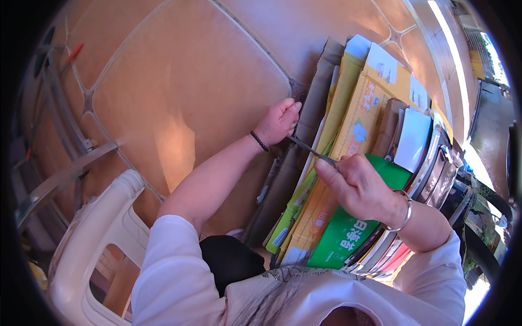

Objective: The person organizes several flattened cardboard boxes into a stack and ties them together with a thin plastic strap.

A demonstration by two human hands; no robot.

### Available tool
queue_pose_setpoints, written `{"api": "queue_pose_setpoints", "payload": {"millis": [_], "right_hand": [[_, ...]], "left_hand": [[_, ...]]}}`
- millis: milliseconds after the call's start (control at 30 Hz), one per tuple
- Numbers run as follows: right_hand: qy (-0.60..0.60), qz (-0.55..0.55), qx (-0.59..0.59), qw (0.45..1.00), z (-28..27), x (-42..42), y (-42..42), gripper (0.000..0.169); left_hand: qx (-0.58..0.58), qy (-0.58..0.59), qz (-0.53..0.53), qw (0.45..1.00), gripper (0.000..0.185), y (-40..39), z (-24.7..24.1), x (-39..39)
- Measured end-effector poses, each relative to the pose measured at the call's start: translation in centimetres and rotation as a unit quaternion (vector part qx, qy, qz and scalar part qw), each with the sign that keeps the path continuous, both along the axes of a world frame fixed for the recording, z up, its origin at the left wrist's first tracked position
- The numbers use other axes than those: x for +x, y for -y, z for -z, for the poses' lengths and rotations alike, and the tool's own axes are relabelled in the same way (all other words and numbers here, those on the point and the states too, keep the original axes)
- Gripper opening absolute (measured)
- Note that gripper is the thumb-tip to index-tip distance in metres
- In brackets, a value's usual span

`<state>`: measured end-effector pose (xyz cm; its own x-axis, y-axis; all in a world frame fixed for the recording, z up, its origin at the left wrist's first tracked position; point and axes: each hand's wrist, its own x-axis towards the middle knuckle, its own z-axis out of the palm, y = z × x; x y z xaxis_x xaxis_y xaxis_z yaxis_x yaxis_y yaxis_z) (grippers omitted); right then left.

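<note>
A dark cord [306, 147] runs taut between my two fists, across the near-left side of a bundle of flattened cardboard boxes. My left hand [282, 119] is closed on one end, beside the brown cardboard sheet [312, 110]. Gripping the other end, my right hand [355, 185] is above the orange-yellow carton [365, 91] and a green printed carton [346, 240]. Further right in the stack are a white panel [414, 138] and a dark brown carton [442, 179]. Whether the cord passes around the whole bundle is hidden.
A white plastic chair [102, 212] stands at the lower left. Behind it is a metal frame [61, 106] with a red-handled tool [74, 53]. Tan floor tiles [195, 53] spread ahead. Plants [485, 232] show at the right edge.
</note>
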<state>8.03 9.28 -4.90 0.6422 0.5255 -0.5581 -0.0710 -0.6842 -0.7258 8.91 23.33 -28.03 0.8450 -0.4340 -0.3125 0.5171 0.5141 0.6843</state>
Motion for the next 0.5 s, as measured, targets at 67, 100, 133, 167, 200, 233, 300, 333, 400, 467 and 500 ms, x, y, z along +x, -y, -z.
{"api": "queue_pose_setpoints", "payload": {"millis": [67,100,133,167,200,233,300,333,400,467,500], "right_hand": [[0.004,-0.002,-0.015,1.000,0.5,-0.4,0.7,0.054],[-0.020,0.054,-0.010,0.998,0.9,-0.2,0.6,0.055],[-0.035,0.109,-0.007,0.993,1.4,1.0,0.5,0.056],[-0.051,0.163,-0.002,0.985,1.7,2.0,0.4,0.058],[-0.081,0.173,-0.008,0.982,1.8,2.7,0.5,0.060],[-0.095,0.206,0.011,0.974,2.4,2.9,0.8,0.059],[-0.122,0.270,0.051,0.954,3.9,3.4,1.1,0.057],[-0.138,0.307,0.045,0.940,4.3,3.7,1.1,0.053],[-0.196,0.328,0.119,0.917,5.6,4.4,0.3,0.053],[-0.177,0.317,0.103,0.926,5.3,4.4,-1.0,0.051],[-0.189,0.342,0.087,0.916,5.4,4.3,-2.1,0.049]], "left_hand": [[0.071,0.033,0.005,0.997,0.025,-0.4,0.5,-1.0],[0.105,0.061,0.005,0.993,0.026,-0.3,0.4,-1.0],[0.213,0.170,-0.021,0.962,0.027,-0.5,0.2,-1.1],[0.224,0.187,-0.028,0.956,0.023,-0.8,-0.2,-1.8],[0.234,0.206,-0.035,0.950,0.019,-1.2,-1.7,-2.5],[0.246,0.219,-0.040,0.944,0.016,-1.3,-3.0,-3.4],[0.257,0.212,0.024,0.943,0.018,-1.1,-5.1,-4.2],[0.261,0.205,0.058,0.942,0.023,-1.0,-5.7,-5.0],[0.247,0.217,-0.052,0.943,0.030,0.1,-5.5,-5.6],[0.267,0.169,-0.081,0.945,0.027,0.4,-5.8,-6.4],[0.281,0.183,-0.081,0.939,0.026,0.4,-6.1,-6.7]]}}
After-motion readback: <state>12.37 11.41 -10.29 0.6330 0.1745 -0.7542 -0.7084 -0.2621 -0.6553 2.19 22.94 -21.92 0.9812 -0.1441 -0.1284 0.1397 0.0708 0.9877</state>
